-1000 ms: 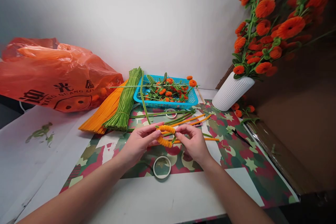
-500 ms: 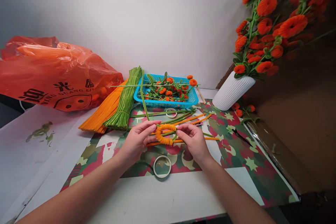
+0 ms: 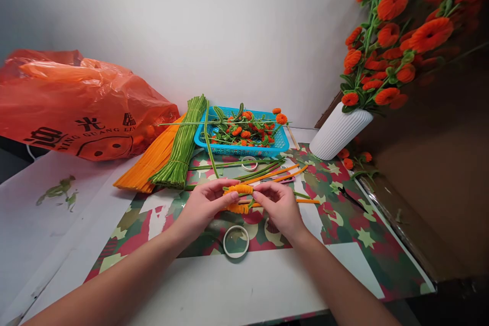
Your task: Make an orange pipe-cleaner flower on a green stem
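A coiled orange pipe cleaner (image 3: 240, 197) bent into a ring, with a bit of green stem below it, is held between both hands above the patterned mat (image 3: 344, 224). My left hand (image 3: 204, 206) pinches its left side with thumb and fingers. My right hand (image 3: 280, 206) pinches its right side the same way. Loose orange and green pipe cleaners (image 3: 275, 173) lie just beyond the hands.
A white tape ring (image 3: 236, 242) lies near the wrists, another one (image 3: 249, 163) by the blue basket (image 3: 239, 150) of small orange flowers. Bundles of green (image 3: 183, 147) and orange (image 3: 151, 163) pipe cleaners, an orange plastic bag (image 3: 76, 107) at left, a white vase (image 3: 338, 132) of orange flowers at right.
The hands have turned the orange coil from an open ring facing me to a flatter, more edge-on shape, and moved slightly closer together.
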Motion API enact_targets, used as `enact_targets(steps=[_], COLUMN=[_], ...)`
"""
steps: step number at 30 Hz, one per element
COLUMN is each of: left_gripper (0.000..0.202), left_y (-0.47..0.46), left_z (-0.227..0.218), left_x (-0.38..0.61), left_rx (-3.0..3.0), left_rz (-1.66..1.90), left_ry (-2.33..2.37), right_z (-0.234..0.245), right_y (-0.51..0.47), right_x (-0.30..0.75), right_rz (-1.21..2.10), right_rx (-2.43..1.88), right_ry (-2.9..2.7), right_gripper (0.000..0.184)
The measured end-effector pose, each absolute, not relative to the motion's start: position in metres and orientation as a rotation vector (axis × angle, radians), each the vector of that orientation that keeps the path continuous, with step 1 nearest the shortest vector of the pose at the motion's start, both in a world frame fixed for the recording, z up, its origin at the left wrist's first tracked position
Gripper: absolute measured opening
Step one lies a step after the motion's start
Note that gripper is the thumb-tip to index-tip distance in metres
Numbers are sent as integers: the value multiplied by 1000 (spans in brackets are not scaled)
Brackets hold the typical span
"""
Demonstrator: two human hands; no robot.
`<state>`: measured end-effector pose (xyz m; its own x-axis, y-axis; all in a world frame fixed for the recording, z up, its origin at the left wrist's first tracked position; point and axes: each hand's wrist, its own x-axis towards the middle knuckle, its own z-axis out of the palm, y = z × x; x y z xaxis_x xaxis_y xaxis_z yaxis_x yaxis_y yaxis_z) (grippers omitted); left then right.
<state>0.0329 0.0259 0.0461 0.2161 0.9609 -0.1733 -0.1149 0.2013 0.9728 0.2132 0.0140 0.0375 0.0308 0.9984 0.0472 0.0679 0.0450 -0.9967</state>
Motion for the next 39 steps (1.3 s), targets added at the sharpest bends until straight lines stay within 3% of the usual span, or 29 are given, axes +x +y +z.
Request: enact_targets(steps=[22,30,39], left_gripper=[39,19,12], left_y=[20,20,20], left_z=[56,55,51], left_x=[36,33,30], left_rx=[1043,1448,1767], left_rz=[1091,1111,1150], left_ry=[1134,1231,1167], right_z=[43,44,42], right_y=[8,12,15], right_x=[217,223,226], right_rz=[488,314,113], right_rx=[-1322,-1174,-1150], right_ry=[-1595,-1797,-1927], right_gripper=[9,17,21])
